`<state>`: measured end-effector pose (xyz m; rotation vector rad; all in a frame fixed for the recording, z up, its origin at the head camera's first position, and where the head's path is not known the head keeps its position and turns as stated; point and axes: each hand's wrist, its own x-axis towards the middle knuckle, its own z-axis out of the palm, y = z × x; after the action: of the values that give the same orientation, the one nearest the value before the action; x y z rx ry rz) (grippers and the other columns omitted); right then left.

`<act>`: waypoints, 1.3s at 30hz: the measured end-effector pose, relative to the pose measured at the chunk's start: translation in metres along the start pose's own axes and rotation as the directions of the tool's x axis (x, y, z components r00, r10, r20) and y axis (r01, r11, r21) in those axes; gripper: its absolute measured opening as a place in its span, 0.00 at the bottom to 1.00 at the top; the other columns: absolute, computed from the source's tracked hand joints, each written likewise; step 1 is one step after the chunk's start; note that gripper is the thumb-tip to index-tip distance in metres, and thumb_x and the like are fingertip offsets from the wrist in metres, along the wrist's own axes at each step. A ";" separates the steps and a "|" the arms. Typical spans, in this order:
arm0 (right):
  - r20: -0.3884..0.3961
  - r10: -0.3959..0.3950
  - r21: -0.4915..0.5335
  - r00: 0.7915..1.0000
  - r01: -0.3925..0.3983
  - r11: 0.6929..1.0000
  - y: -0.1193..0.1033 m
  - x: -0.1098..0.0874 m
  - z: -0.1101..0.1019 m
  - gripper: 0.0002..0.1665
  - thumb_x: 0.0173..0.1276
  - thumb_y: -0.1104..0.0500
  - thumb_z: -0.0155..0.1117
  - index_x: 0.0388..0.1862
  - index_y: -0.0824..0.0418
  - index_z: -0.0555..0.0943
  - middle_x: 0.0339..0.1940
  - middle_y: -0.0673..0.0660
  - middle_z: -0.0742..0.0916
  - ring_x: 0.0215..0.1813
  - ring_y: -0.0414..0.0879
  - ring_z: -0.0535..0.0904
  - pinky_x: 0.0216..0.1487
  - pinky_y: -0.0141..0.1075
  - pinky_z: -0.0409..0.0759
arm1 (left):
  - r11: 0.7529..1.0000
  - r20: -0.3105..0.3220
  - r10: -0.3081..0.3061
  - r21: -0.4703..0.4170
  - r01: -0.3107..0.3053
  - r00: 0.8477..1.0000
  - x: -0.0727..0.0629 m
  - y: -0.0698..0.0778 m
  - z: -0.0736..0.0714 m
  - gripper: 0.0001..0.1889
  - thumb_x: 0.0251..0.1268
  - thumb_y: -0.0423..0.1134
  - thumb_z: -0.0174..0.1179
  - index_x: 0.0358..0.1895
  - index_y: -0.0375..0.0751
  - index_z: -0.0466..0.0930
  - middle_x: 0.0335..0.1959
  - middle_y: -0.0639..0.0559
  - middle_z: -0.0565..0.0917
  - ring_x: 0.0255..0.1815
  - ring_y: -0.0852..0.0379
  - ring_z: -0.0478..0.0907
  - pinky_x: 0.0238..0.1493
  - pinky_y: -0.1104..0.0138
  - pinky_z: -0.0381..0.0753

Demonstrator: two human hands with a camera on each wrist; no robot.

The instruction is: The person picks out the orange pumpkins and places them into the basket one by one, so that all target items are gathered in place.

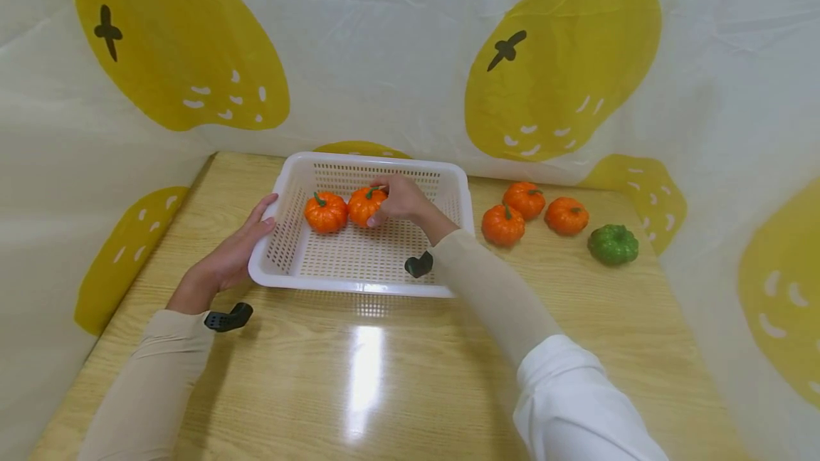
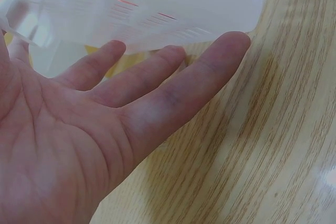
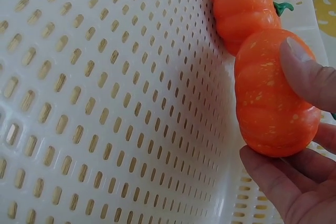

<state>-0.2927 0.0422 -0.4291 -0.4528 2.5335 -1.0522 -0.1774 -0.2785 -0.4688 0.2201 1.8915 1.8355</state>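
Observation:
Inside a white plastic basket point(image 1: 359, 286), my right hand point(image 1: 402, 199) pinches a small orange pumpkin point(image 1: 362, 208) with a green stem. The right wrist view shows the thumb on one side of this pumpkin point(image 3: 273, 98) and fingertips under the other. Another orange pumpkin point(image 1: 326, 213) sits beside it on the left, partly behind it in the right wrist view. My left hand point(image 1: 238, 251) holds the basket at its left rim. In the left wrist view, several long fingers point(image 2: 173, 87) lie along the outer basket wall point(image 2: 157, 3).
Right of the basket, three more orange pumpkins point(image 1: 503, 225) stand close together, with a green pumpkin point(image 1: 613, 245) farther right. The wooden table point(image 1: 307, 375) backs onto a pale hanging sheet point(image 1: 384, 77) with yellow fruit prints. Each wrist carries a black device point(image 1: 228, 317).

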 end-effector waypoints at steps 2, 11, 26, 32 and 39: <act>0.000 0.008 -0.002 1.000 -0.008 1.000 0.000 -0.001 0.000 0.50 0.46 0.64 0.88 0.71 0.58 0.78 0.66 0.64 0.85 0.65 0.56 0.80 0.71 0.46 0.77 | 1.000 -0.003 -0.006 -0.001 0.006 1.000 0.000 0.000 0.000 0.30 0.87 0.59 0.30 0.80 0.82 0.26 0.85 0.34 0.40 0.72 0.27 0.59 0.51 0.45 0.84; -0.003 0.018 -0.003 1.000 -0.018 1.000 0.003 0.000 0.002 0.49 0.47 0.65 0.87 0.71 0.58 0.78 0.68 0.63 0.83 0.67 0.56 0.79 0.73 0.47 0.75 | 1.000 -0.007 -0.009 0.009 0.009 1.000 -0.001 0.001 0.001 0.30 0.87 0.59 0.31 0.80 0.82 0.26 0.85 0.33 0.38 0.74 0.24 0.56 0.52 0.46 0.84; 0.007 0.039 -0.006 0.999 -0.039 0.999 0.006 0.005 0.003 0.49 0.49 0.65 0.86 0.72 0.57 0.78 0.68 0.62 0.83 0.68 0.56 0.78 0.74 0.47 0.74 | 1.000 -0.009 -0.003 0.023 0.003 1.000 0.001 0.000 -0.001 0.30 0.87 0.59 0.30 0.80 0.81 0.25 0.85 0.34 0.40 0.73 0.25 0.57 0.52 0.47 0.84; 0.010 0.043 -0.006 0.999 -0.043 0.999 0.007 0.006 0.003 0.50 0.48 0.65 0.87 0.72 0.57 0.77 0.69 0.62 0.82 0.68 0.56 0.78 0.74 0.47 0.74 | 1.000 -0.019 -0.006 0.031 0.007 1.000 0.001 0.001 -0.001 0.31 0.87 0.59 0.31 0.80 0.80 0.25 0.85 0.34 0.40 0.74 0.25 0.57 0.52 0.47 0.83; 0.020 0.070 0.021 0.997 -0.070 0.997 0.007 0.008 0.004 0.51 0.48 0.66 0.86 0.74 0.56 0.76 0.71 0.62 0.81 0.70 0.56 0.77 0.75 0.47 0.73 | 1.000 -0.013 -0.006 0.019 0.006 1.000 0.002 0.001 -0.002 0.31 0.86 0.59 0.31 0.80 0.80 0.25 0.85 0.34 0.39 0.74 0.25 0.56 0.53 0.47 0.83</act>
<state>-0.2992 0.0414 -0.4382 -0.3637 2.4998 -1.0434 -0.1799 -0.2791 -0.4680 0.2093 1.9170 1.8196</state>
